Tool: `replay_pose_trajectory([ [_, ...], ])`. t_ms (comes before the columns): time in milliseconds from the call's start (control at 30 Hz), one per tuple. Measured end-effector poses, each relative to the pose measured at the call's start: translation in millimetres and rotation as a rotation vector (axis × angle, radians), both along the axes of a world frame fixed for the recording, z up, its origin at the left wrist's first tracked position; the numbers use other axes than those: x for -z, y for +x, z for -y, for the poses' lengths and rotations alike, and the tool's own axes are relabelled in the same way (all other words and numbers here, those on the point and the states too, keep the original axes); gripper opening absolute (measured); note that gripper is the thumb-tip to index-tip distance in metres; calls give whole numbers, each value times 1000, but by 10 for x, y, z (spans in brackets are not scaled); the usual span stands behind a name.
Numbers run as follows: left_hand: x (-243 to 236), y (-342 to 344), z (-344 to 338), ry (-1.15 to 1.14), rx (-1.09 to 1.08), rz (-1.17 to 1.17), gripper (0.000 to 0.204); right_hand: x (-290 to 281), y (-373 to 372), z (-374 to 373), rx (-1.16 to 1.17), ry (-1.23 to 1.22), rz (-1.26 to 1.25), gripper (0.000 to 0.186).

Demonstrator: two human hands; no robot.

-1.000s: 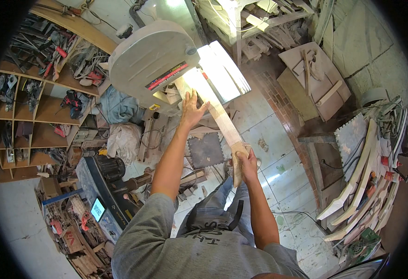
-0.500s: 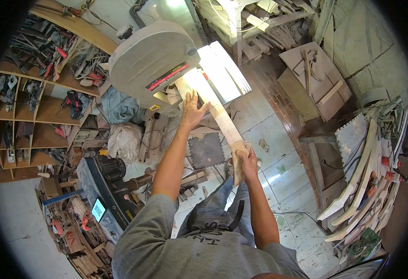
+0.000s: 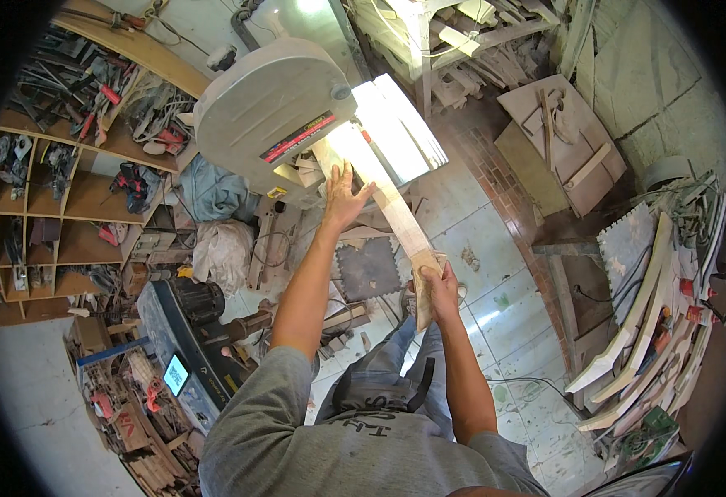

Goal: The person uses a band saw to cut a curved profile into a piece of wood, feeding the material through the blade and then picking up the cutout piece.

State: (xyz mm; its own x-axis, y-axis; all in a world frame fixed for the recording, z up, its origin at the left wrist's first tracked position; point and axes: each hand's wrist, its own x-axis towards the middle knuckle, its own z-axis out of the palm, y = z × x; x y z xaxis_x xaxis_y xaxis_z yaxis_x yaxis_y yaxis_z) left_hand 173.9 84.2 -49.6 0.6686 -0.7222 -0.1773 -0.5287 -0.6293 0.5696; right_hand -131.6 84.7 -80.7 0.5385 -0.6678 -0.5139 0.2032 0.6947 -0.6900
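A long, stiff wooden board (image 3: 396, 219) lies on the band saw (image 3: 276, 116); right hand (image 3: 437, 286) clasps its near end, left hand (image 3: 344, 195) presses flat, fingers spread, farther up — seemingly light, best steered from both points.

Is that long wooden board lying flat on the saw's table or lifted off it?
Flat, as far as shows: the board runs along the bright table, left hand pressing on top, right hand gripping its near end.

wall shelves (image 3: 65, 199) | stacked boards (image 3: 644, 331) | grey cloth (image 3: 214, 190)
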Motion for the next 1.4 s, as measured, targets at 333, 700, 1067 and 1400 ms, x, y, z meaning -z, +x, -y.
replay_pose_trajectory([
  [333,-116,-75,38,3,4,-46,106,30,-12,22,5,11,8,39],
  [700,-150,-84,43,4,21,-35,106,4,25,27,3,0,3,38],
  [1067,-81,-74,48,9,7,-34,104,-8,39,53,-1,14,10,39],
  [1400,-116,-63,37,25,-5,-48,105,-35,75,62,-15,27,1,40],
])
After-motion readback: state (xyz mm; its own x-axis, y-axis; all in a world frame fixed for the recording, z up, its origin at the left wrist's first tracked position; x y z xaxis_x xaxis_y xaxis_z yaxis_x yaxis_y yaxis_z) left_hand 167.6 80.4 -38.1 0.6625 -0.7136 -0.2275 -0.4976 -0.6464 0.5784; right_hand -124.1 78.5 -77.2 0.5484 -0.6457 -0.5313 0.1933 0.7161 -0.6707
